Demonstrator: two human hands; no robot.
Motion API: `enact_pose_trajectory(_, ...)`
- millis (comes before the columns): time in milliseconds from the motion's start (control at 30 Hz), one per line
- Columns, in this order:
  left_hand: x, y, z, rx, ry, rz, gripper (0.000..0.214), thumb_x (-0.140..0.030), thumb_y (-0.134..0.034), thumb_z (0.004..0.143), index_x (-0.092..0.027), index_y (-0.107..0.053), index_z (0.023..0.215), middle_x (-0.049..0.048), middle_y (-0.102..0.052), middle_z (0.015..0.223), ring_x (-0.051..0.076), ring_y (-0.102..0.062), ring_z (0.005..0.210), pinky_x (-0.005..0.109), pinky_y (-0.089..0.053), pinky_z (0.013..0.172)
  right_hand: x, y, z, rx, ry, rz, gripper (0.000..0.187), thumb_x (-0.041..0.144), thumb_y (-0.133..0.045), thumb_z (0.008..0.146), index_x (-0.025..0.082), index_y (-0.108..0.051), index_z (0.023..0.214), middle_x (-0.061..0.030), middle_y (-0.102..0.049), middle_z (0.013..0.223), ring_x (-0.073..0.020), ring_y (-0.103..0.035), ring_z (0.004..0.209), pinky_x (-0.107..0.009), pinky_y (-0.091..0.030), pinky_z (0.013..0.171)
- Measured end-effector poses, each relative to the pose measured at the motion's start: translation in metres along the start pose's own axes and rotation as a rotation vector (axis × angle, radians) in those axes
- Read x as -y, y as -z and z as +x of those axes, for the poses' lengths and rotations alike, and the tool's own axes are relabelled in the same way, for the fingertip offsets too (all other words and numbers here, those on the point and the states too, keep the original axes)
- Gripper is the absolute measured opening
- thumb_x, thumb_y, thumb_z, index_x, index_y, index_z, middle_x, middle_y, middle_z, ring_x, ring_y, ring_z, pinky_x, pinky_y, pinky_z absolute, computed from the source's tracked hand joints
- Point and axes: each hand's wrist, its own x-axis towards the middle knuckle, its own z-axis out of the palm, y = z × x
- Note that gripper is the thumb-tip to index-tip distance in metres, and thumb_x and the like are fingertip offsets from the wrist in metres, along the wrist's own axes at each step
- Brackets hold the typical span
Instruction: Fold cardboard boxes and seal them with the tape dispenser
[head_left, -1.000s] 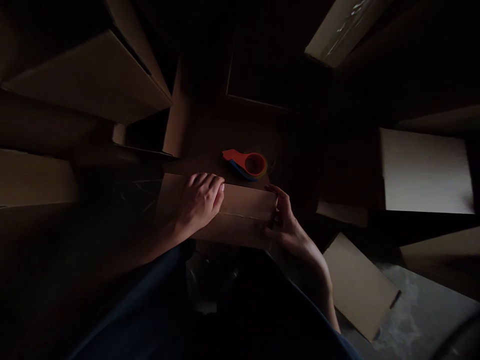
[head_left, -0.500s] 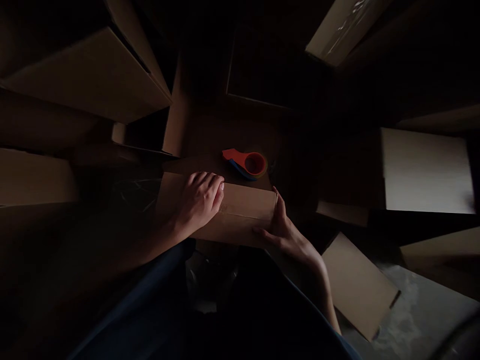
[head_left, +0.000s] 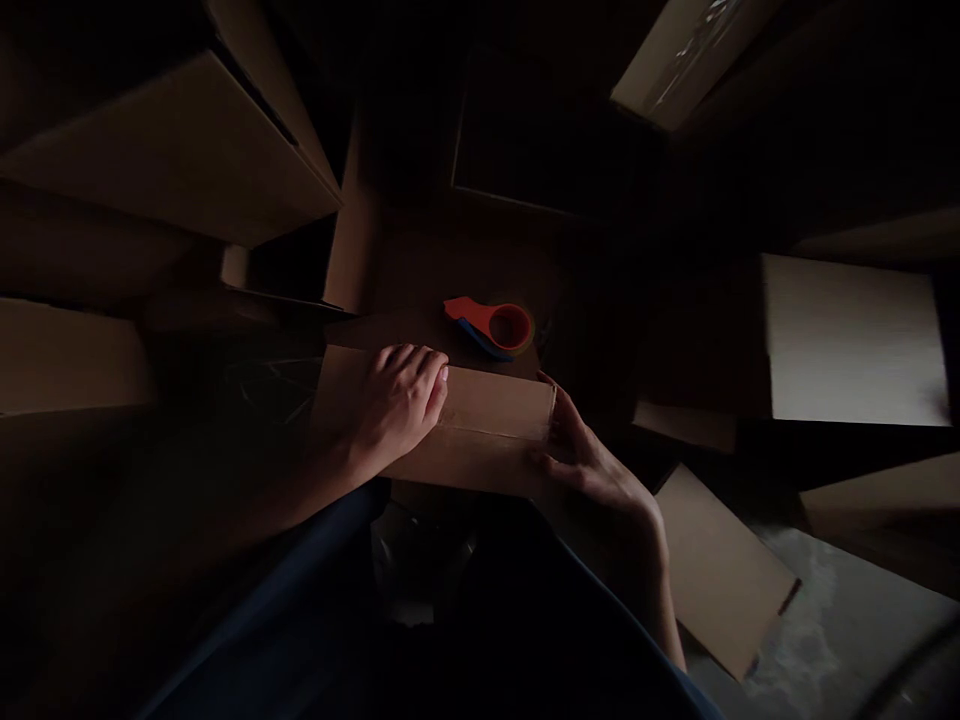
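Observation:
A closed brown cardboard box [head_left: 495, 400] lies across in front of my lap. My left hand [head_left: 405, 400] lies over its left half, with the fingers pressed together and bent over the far edge. At the right end is my right hand [head_left: 592, 460], its thumb and forefinger spread around the corners there; the other fingers are hidden in shadow. Just beyond the box lies a red and blue hand-held tape dispenser [head_left: 469, 312] with a round ring. Neither hand touches it.
Large cardboard boxes [head_left: 180, 150] stand at the upper left. A pale box [head_left: 855, 340] is on the right, and a smaller carton [head_left: 727, 570] lies on the grey floor [head_left: 840, 620]. Another carton with shiny tape [head_left: 690, 60] is at the upper right. Much of the scene is dark.
My right hand has shifted slightly to the right, its thumb sliding off the box's near face toward the end. My left hand, the box and the tape dispenser have stayed put.

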Motion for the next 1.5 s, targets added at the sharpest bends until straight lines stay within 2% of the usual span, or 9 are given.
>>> enact_pose_trajectory(167, 0.0, 0.0, 0.0, 0.0, -0.001, 0.008, 0.021, -0.018, -0.042, 0.103, -0.02, -0.063, 0.101, 0.0068, -0.074, 0.099, 0.025, -0.065, 0.092, 0.042, -0.044, 0.087, -0.003, 0.004, 0.0, 0.031, -0.025, 0.035, 0.111, 0.045, -0.08, 0.079, 0.033, -0.015, 0.167, -0.0079, -0.049, 0.16, -0.0325, -0.053, 0.143, -0.053, -0.043, 0.121)
enact_pose_trajectory(333, 0.0, 0.0, -0.001, -0.011, -0.006, 0.011, 0.022, -0.019, -0.04, 0.104, -0.02, -0.063, 0.101, 0.0067, -0.074, 0.099, 0.025, -0.065, 0.092, 0.041, -0.044, 0.088, -0.005, 0.008, 0.0, 0.063, -0.015, 0.07, 0.111, 0.042, -0.08, 0.079, 0.03, -0.013, 0.167, -0.0115, -0.039, 0.166, -0.0328, -0.047, 0.148, -0.054, -0.034, 0.126)
enact_pose_trajectory(533, 0.001, -0.001, -0.002, -0.022, -0.017, 0.014, 0.022, -0.018, -0.042, 0.104, -0.019, -0.063, 0.102, 0.0072, -0.074, 0.098, 0.025, -0.065, 0.091, 0.041, -0.043, 0.086, -0.009, 0.0, 0.0, 0.007, -0.015, 0.102, 0.099, 0.053, -0.076, 0.083, 0.034, -0.02, 0.163, -0.0102, -0.05, 0.158, -0.0332, -0.052, 0.143, -0.057, -0.041, 0.122)
enact_pose_trajectory(633, 0.001, -0.002, -0.002, -0.02, -0.018, 0.026, 0.021, -0.018, -0.042, 0.104, -0.02, -0.062, 0.102, 0.0065, -0.074, 0.099, 0.025, -0.065, 0.092, 0.041, -0.043, 0.086, -0.006, -0.007, 0.003, -0.037, -0.028, 0.011, 0.104, 0.054, -0.08, 0.079, 0.037, -0.018, 0.161, -0.01, -0.05, 0.156, -0.0351, -0.05, 0.143, -0.059, -0.043, 0.12)
enact_pose_trajectory(800, 0.001, -0.001, -0.001, -0.005, -0.009, 0.016, 0.022, -0.018, -0.041, 0.103, -0.02, -0.062, 0.102, 0.0076, -0.074, 0.1, 0.026, -0.065, 0.093, 0.042, -0.044, 0.086, -0.002, -0.019, 0.01, -0.147, -0.045, -0.136, 0.116, 0.054, -0.085, 0.071, 0.033, -0.012, 0.16, -0.0163, -0.044, 0.155, -0.0402, -0.044, 0.144, -0.063, -0.039, 0.12)
enact_pose_trajectory(900, 0.0, -0.001, -0.001, -0.007, -0.003, 0.018, 0.022, -0.018, -0.041, 0.103, -0.02, -0.063, 0.102, 0.0079, -0.074, 0.1, 0.026, -0.065, 0.093, 0.043, -0.044, 0.086, -0.002, -0.025, 0.012, -0.197, -0.066, -0.146, 0.118, 0.059, -0.085, 0.068, 0.031, -0.014, 0.157, -0.0173, -0.041, 0.154, -0.04, -0.043, 0.144, -0.06, -0.039, 0.12)
enact_pose_trajectory(1100, 0.001, -0.001, -0.002, -0.01, -0.016, 0.016, 0.022, -0.019, -0.041, 0.104, -0.019, -0.063, 0.103, 0.0081, -0.074, 0.101, 0.026, -0.065, 0.093, 0.043, -0.044, 0.087, 0.007, -0.029, 0.01, -0.206, -0.118, -0.122, 0.117, 0.06, -0.082, 0.067, 0.026, -0.014, 0.156, -0.0177, -0.042, 0.153, -0.0364, -0.043, 0.143, -0.053, -0.04, 0.121)
enact_pose_trajectory(1267, 0.001, -0.001, -0.002, -0.002, 0.003, -0.005, 0.024, -0.019, -0.041, 0.103, -0.02, -0.064, 0.103, 0.0089, -0.074, 0.101, 0.026, -0.066, 0.094, 0.044, -0.045, 0.088, 0.007, -0.027, 0.01, -0.209, -0.12, -0.129, 0.118, 0.055, -0.083, 0.064, 0.025, -0.015, 0.156, -0.0191, -0.046, 0.15, -0.0389, -0.046, 0.141, -0.055, -0.041, 0.118)
enact_pose_trajectory(1500, 0.001, -0.002, -0.002, -0.02, -0.009, 0.007, 0.023, -0.018, -0.041, 0.104, -0.019, -0.063, 0.101, 0.0074, -0.074, 0.099, 0.025, -0.065, 0.092, 0.043, -0.045, 0.088, -0.007, -0.022, 0.011, -0.192, -0.042, -0.146, 0.107, 0.052, -0.082, 0.073, 0.038, -0.018, 0.158, -0.0128, -0.049, 0.146, -0.0382, -0.05, 0.137, -0.055, -0.048, 0.114)
